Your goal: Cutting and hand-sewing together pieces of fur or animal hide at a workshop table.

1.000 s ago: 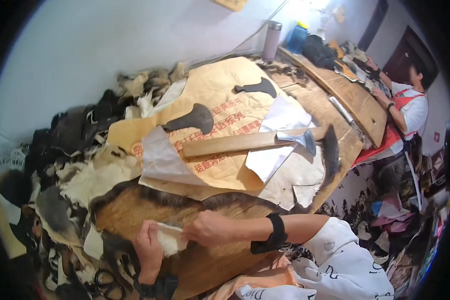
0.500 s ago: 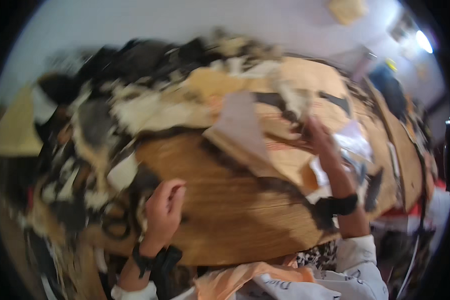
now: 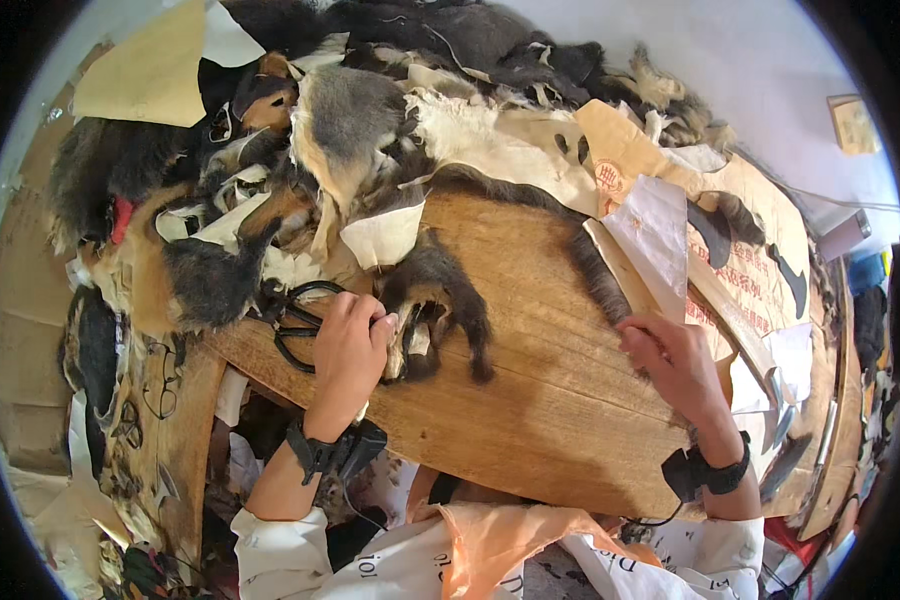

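My left hand (image 3: 355,335) is closed at a dark fur scrap (image 3: 445,290) with pale backing on the wooden board (image 3: 510,430). Black-handled scissors (image 3: 292,350) lie just left of that hand. Over the board's right part, my right hand (image 3: 665,355) has curled fingers beside a long fur strip (image 3: 600,270); whatever is inside them is hidden. Right of it are a yellow printed paper sheet (image 3: 750,200), a white paper piece (image 3: 650,230), a wooden bar (image 3: 725,315) and dark broad-bladed tools (image 3: 710,230).
Fur and hide scraps (image 3: 340,140) are heaped along the back and left, with yellow paper (image 3: 135,75) on top. Smaller scissors (image 3: 128,425) lie at the left. Against the wall (image 3: 720,60) at right stand a lilac bottle (image 3: 840,235) and a blue container (image 3: 867,268).
The view has swung left, taking the co-worker mostly out of sight. My right hand has moved away from my left, which is now at the dark fur scrap beside the scissors.
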Motion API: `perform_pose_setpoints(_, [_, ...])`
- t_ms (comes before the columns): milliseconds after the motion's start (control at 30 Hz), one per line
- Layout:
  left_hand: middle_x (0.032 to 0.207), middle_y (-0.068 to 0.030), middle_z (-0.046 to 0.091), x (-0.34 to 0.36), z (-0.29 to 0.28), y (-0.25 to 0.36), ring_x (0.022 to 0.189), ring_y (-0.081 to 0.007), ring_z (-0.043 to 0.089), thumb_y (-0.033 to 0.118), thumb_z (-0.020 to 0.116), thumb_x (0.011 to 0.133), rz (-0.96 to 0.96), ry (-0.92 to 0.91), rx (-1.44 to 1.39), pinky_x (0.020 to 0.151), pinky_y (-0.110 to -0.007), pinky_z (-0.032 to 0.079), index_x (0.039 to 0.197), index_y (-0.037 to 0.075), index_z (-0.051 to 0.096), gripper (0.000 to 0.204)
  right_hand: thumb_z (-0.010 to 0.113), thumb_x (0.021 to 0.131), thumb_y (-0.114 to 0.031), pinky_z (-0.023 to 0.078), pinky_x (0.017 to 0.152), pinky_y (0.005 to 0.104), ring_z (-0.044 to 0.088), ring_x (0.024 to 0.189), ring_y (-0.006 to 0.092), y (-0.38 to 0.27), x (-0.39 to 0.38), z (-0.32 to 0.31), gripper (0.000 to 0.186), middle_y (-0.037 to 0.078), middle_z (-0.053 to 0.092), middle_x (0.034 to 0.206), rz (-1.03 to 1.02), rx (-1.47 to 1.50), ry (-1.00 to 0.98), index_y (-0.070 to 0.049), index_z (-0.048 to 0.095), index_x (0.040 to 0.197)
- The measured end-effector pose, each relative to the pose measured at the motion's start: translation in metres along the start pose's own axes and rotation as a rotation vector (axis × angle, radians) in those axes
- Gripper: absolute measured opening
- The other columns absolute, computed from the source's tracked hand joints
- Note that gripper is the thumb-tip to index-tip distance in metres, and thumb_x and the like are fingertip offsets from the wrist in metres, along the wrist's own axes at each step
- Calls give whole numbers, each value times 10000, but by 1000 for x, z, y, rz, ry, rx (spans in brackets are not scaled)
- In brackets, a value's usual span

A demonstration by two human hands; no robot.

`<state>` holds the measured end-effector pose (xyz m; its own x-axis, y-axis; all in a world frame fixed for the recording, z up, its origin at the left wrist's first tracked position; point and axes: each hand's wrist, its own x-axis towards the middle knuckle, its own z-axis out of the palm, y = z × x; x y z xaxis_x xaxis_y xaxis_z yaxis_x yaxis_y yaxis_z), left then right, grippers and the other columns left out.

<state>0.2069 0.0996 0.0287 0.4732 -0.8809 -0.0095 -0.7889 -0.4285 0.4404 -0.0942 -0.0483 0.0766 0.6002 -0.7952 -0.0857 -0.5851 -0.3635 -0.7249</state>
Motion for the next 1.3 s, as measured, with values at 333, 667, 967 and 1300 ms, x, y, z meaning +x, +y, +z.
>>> perform_pose_setpoints(333, [873,-124,493,-6,5,6,849,-320,506,170,689,757,98,230,-169,684,-386,420,838,26,514,240,604,772,-172,501,657,433,582,751,351,-68,78,134,184,170,558,863,-554,-137,315,-39,567,894])
perform_pose_setpoints(667, [845,-96,575,-6,-1,-9,749,-244,574,148,700,738,292,-212,-394,639,-315,448,869,39,611,192,533,794,-87,455,658,292,576,737,162,-11,79,96,251,95,610,818,173,753,132,-2,587,1023])
perform_pose_setpoints(967, [862,-94,599,59,-24,22,720,-217,576,133,598,827,305,-126,-348,642,-283,448,880,3,627,144,540,773,-118,480,607,392,601,689,351,12,-35,2,166,194,622,782,344,-309,-124,-33,592,906])
perform_pose_setpoints(1300, [966,-118,604,138,46,60,906,-318,559,194,515,864,586,145,-63,796,-355,443,952,39,610,201,612,805,-204,459,710,387,570,795,330,22,47,58,325,160,574,871,-9,-290,414,11,524,1033])
